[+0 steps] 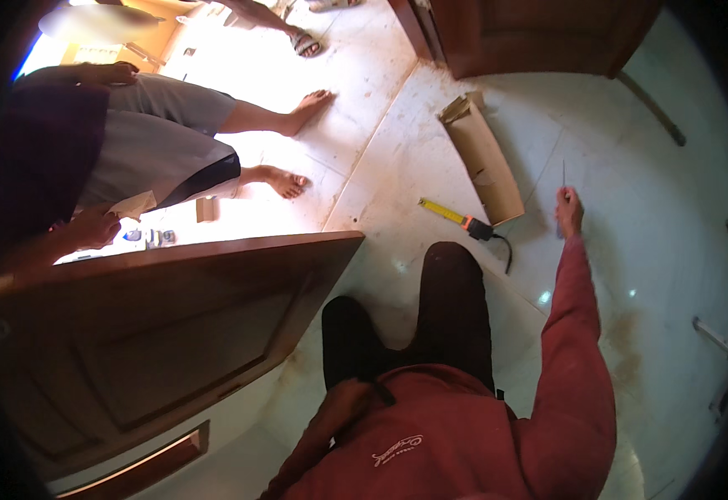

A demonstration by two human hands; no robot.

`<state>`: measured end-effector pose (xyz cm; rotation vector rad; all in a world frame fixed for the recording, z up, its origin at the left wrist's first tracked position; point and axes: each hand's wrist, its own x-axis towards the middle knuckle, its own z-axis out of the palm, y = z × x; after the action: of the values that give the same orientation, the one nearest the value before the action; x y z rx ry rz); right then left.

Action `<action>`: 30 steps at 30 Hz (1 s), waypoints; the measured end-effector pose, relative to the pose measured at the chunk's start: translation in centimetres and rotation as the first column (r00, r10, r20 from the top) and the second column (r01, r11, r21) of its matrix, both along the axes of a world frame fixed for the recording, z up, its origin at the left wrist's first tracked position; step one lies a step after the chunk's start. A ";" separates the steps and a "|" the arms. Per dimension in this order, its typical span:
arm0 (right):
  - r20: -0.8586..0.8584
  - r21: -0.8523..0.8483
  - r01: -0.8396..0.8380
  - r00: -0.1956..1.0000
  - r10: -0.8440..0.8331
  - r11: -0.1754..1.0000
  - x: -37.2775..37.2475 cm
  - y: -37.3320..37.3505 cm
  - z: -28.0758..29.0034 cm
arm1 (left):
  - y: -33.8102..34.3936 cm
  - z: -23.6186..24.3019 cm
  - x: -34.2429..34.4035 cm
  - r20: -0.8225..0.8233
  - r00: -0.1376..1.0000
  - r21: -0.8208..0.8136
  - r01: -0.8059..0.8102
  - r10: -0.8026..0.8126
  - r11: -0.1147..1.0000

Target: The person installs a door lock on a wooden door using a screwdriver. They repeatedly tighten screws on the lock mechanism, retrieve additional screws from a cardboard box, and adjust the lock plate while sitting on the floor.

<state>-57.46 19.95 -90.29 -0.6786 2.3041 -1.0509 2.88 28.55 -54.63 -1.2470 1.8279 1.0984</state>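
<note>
My right hand (569,213) reaches out over the pale tiled floor, closed around what looks like a screwdriver (563,172). Its thin shaft points away from me, and my fingers mostly hide the handle. My left hand (350,406) is in shadow close to my waist. A short dark object (382,392) sticks out beside its fingers; I cannot make out its kind. In front of my knees lies a tape measure (478,228) with some yellow blade drawn out and a black strap. Just beyond it is an open, long cardboard box (489,158).
A brown panelled door (189,333) stands at my left. Past it, a person in grey shorts (172,137) holds a piece of paper (134,205); another person's sandalled foot (304,43) shows farther back. Another wooden door (539,37) is ahead, with a dark strip (652,108) near it.
</note>
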 end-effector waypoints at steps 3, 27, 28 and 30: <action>0.347 -0.074 0.033 0.938 -0.005 0.997 4.5 4.7 6.3 | 5.5 2.6 4.2 -0.028 0.935 0.018 -0.352 0.352 0.936; 0.160 -0.396 -0.614 0.686 0.710 0.683 22.1 11.2 38.9 | 0.0 6.2 -1.7 -0.797 -0.190 0.566 -0.566 0.574 0.599; 0.110 -0.399 -0.655 0.660 0.743 0.641 22.1 10.4 41.4 | -0.7 7.1 -2.1 -0.791 -0.227 0.589 -0.529 0.568 0.610; -0.053 -0.411 -0.739 0.604 0.795 0.534 23.7 11.4 46.7 | -0.5 7.7 -1.7 -0.772 -0.379 0.635 -0.466 0.510 0.616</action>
<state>-33.72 31.38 -43.55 -1.5544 1.3532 -1.0428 1.15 28.05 -46.95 -1.2858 1.9310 3.4480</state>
